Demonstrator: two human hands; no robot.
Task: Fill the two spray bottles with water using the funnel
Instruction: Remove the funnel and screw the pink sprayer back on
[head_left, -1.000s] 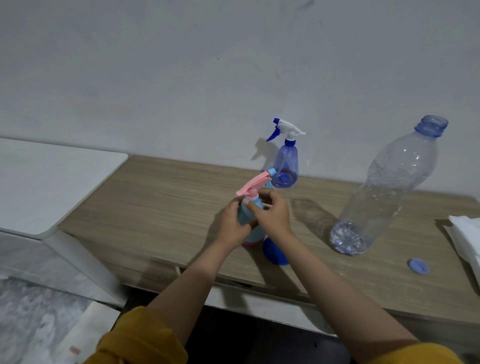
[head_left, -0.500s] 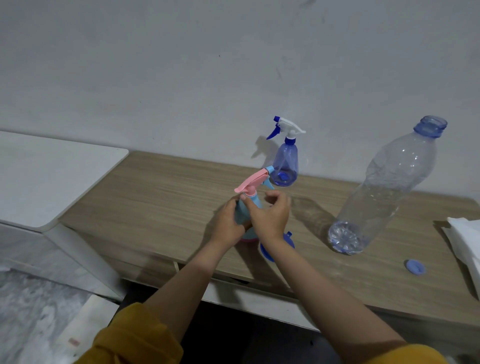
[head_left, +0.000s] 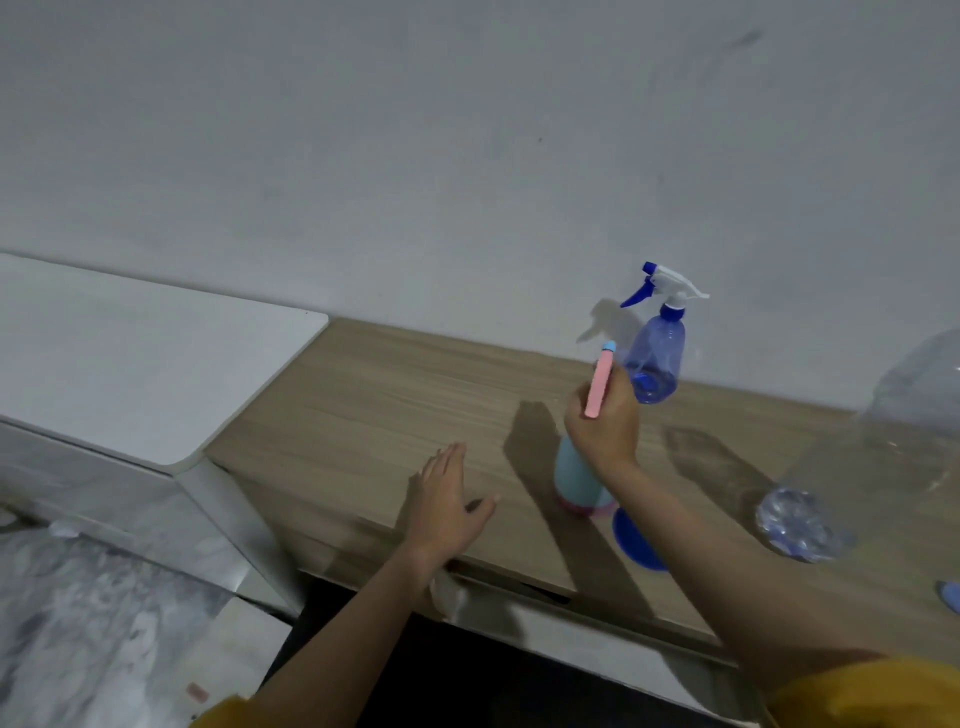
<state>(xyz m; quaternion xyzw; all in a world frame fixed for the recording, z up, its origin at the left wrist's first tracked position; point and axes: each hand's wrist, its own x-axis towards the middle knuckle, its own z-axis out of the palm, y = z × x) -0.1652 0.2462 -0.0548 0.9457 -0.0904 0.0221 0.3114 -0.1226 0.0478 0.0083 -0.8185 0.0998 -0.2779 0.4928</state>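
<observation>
A light blue spray bottle (head_left: 571, 475) with a pink base stands near the front of the wooden tabletop (head_left: 395, 405). My right hand (head_left: 605, 423) is closed around its neck and pink spray head (head_left: 598, 382). My left hand (head_left: 447, 499) hovers flat and open over the tabletop, left of the bottle and apart from it. A translucent blue spray bottle (head_left: 655, 358) with a white and blue trigger stands upright by the wall. The blue funnel (head_left: 636, 538) lies on the table just behind my right forearm, partly hidden. A large clear water bottle (head_left: 878, 457) stands at the right, cut off by the frame.
A small blue cap (head_left: 951, 592) lies at the right edge. A white counter (head_left: 130, 358) adjoins the wooden table on the left. The wall runs close behind the bottles. The table's front edge lies under my forearms.
My left hand has let go of the light blue bottle and moved left over the table. My right hand stays on the pink spray head, which has turned. The view has shifted left.
</observation>
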